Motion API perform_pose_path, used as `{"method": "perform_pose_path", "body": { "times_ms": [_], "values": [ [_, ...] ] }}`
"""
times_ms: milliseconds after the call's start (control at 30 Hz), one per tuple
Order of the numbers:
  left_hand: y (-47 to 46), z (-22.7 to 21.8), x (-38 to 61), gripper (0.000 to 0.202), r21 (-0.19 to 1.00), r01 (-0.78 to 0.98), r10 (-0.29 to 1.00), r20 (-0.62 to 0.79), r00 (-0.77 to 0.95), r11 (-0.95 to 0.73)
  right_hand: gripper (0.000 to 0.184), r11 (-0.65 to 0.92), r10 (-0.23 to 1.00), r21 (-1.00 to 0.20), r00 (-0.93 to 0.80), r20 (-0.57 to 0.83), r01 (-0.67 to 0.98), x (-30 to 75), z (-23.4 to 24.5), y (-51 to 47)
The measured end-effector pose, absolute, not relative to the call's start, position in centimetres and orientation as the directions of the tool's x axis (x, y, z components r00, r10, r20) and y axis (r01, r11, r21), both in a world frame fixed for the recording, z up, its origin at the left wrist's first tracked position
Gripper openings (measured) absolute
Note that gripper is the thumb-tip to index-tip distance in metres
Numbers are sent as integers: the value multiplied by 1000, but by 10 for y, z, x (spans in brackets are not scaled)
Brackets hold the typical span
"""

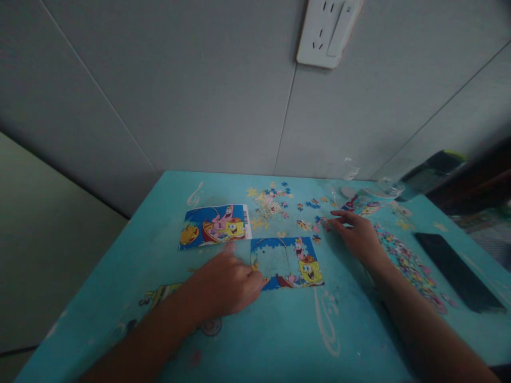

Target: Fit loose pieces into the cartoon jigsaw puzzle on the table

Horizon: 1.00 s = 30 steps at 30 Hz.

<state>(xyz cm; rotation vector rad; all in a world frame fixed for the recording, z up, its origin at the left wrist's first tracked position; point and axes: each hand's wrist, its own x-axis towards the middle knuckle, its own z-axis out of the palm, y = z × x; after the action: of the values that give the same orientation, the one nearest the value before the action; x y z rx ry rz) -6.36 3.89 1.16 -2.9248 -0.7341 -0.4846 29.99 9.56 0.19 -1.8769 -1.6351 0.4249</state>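
Observation:
My left hand [233, 282] rests over the table with its index finger stretched to the lower edge of a printed picture card [211, 227]; its other fingers are curled, and no object shows in them. Beside it lies a partly assembled jigsaw puzzle [309, 266], its frame of cartoon pieces joined around a bare middle. Farther right, my right hand [355, 231] reaches among loose puzzle pieces [313, 204], thumb and fingers apart. Its fingertips are at a small pinkish piece [325, 224]; whether they touch it is unclear.
More loose pieces [271, 202] lie behind the puzzle. A heap of pieces [411, 266] and a dark flat phone-like slab [457, 271] are to the right. A clear container with a cartoon label [367, 202] stands at the back right. The wall [223, 106] borders the blue table [279, 335].

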Motion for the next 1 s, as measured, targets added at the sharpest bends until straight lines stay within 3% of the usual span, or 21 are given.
{"method": "perform_pose_path", "body": {
  "times_ms": [567,833,1000],
  "values": [
    [43,12,-66,33,-26,467,436,312,844,-884,40,-15,979,-677,148,140,736,287,4,93],
    [45,9,-68,29,-44,465,438,270,858,-884,32,49,982,-593,71,176,804,277,2,105],
    [45,11,-67,32,-49,469,438,282,853,-882,26,146,977,-422,-64,202,895,271,10,128]
  ]
}}
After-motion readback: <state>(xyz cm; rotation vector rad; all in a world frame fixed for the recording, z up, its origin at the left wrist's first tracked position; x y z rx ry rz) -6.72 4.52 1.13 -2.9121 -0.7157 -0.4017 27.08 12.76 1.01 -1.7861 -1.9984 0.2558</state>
